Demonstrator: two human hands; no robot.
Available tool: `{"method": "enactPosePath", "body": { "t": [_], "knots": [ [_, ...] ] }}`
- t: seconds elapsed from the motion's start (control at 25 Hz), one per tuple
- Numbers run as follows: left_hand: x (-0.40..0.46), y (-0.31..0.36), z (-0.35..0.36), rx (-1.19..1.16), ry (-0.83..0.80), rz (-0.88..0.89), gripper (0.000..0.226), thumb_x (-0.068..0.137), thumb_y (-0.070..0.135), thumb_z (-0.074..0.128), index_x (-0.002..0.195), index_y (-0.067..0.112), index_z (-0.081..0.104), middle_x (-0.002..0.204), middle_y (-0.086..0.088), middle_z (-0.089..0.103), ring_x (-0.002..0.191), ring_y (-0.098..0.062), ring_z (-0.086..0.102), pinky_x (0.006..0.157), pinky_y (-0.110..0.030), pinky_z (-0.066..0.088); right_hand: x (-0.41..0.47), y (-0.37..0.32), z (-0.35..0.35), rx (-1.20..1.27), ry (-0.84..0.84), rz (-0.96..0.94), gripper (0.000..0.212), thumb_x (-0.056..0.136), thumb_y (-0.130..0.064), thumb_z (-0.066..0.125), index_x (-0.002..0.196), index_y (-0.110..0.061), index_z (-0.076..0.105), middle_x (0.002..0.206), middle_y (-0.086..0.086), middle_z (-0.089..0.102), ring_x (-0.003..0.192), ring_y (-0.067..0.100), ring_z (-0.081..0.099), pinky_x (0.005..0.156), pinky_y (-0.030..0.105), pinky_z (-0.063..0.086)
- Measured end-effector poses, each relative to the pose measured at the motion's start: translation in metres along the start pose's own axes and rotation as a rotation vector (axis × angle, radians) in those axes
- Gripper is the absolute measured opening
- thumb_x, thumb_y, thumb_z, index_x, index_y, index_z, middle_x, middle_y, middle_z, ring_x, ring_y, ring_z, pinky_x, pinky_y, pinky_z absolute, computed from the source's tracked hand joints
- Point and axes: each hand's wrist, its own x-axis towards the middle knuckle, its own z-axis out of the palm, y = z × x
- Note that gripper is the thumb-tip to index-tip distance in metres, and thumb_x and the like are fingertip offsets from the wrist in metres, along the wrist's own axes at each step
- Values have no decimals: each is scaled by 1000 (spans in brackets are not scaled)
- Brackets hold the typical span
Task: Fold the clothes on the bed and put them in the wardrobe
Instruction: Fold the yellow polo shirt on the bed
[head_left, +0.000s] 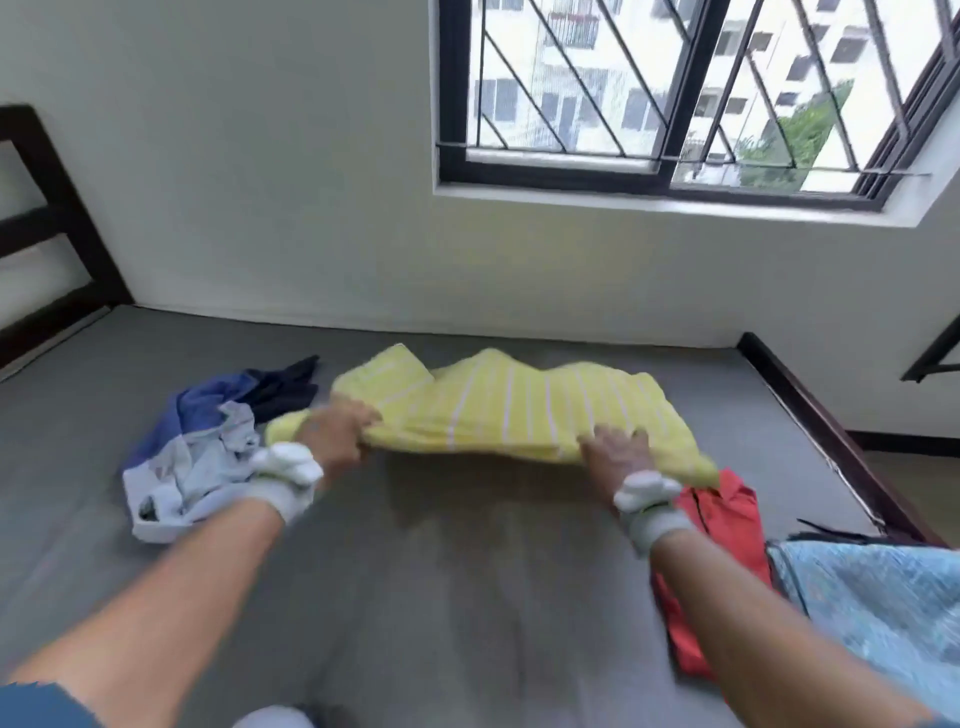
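Note:
A yellow shirt with white stripes (509, 405) lies across the middle of the grey bed (415, 597), its near edge lifted off the mattress. My left hand (337, 434) grips that edge at its left end. At the edge's right end my right hand (618, 452) holds the cloth, fingers spread over it. Both wrists wear white bands. A crumpled pile of blue, white and navy clothes (208, 441) sits to the left. A red garment (717, 566) and a light blue patterned cloth (878, 613) lie to the right.
The bed meets a white wall under a barred window (675, 88). A dark wooden headboard (47, 234) stands at the left. The dark bed frame edge (810, 415) runs along the right side, with floor beyond it. No wardrobe is in view.

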Motion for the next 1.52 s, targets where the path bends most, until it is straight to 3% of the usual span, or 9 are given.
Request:
{"method": "enactPosePath", "body": {
  "t": [0.08, 0.2, 0.4, 0.6, 0.88, 1.16, 1.24, 1.32, 1.52],
  "knots": [
    [-54, 0, 79, 28, -402, -75, 48, 89, 16, 49, 134, 32, 53, 136, -7, 52, 123, -28, 52, 100, -32, 41, -46, -24, 73, 19, -342, 13, 35, 98, -21, 37, 130, -24, 50, 137, 7, 44, 130, 26, 40, 106, 45, 26],
    [-115, 3, 145, -11, -642, -62, 48, 87, 19, 48, 132, 36, 53, 138, -5, 51, 126, -24, 50, 102, -29, 39, -90, -51, 135, 35, -587, -4, 36, 97, -22, 39, 131, -22, 51, 140, 8, 42, 134, 29, 36, 106, 48, 31],
    [-130, -5, 159, 14, -705, -104, 72, 81, 25, 63, 145, 32, 32, 150, 3, 32, 141, -22, 26, 108, -34, 35, -93, -77, 140, 166, -503, 10, 46, 88, -15, 48, 133, -19, 37, 135, 5, 40, 127, 28, 39, 97, 48, 39],
    [-131, -9, 171, -52, -597, -210, 57, 85, 9, 47, 134, 38, 48, 135, -3, 48, 123, -24, 50, 98, -29, 41, -92, -85, 157, 73, -611, -44, 53, 89, -10, 42, 141, -20, 34, 136, 6, 48, 131, 28, 39, 107, 57, 25],
    [-122, -21, 162, -74, -678, -117, 51, 91, 5, 37, 135, 28, 50, 140, -6, 50, 124, -26, 51, 96, -28, 41, -90, -81, 153, 46, -673, -57, 33, 90, -11, 40, 121, -19, 48, 122, 6, 60, 115, 27, 56, 100, 49, 29],
    [-139, -60, 132, 2, -888, 8, 30, 74, 7, 55, 92, 28, 67, 87, 6, 60, 89, -20, 62, 73, -30, 48, -103, -49, 159, -30, -680, 84, 35, 87, -19, 45, 117, -27, 61, 124, -3, 62, 117, 20, 57, 99, 39, 36],
    [-133, -62, 111, 112, -995, 52, 28, 77, 12, 56, 97, 26, 68, 93, 5, 61, 96, -20, 63, 74, -25, 43, -103, -36, 153, 30, -659, 79, 31, 89, -19, 49, 116, -19, 63, 122, 2, 64, 111, 22, 61, 90, 34, 45],
    [-107, -63, 90, 223, -872, 34, 35, 86, 20, 55, 116, 35, 63, 117, 4, 61, 112, -18, 59, 87, -24, 42, -84, -19, 137, 107, -546, 77, 25, 94, -17, 45, 113, -14, 61, 118, 9, 64, 107, 28, 63, 83, 34, 47],
    [-3, -48, 65, 183, -6, -215, 50, 85, 10, 57, 132, 24, 52, 131, -7, 56, 119, -30, 49, 96, -42, 40, 6, 9, 84, 277, -78, 302, 36, 91, -6, 48, 126, -11, 40, 119, 15, 51, 101, 39, 60, 75, 42, 46]
  ]
}}
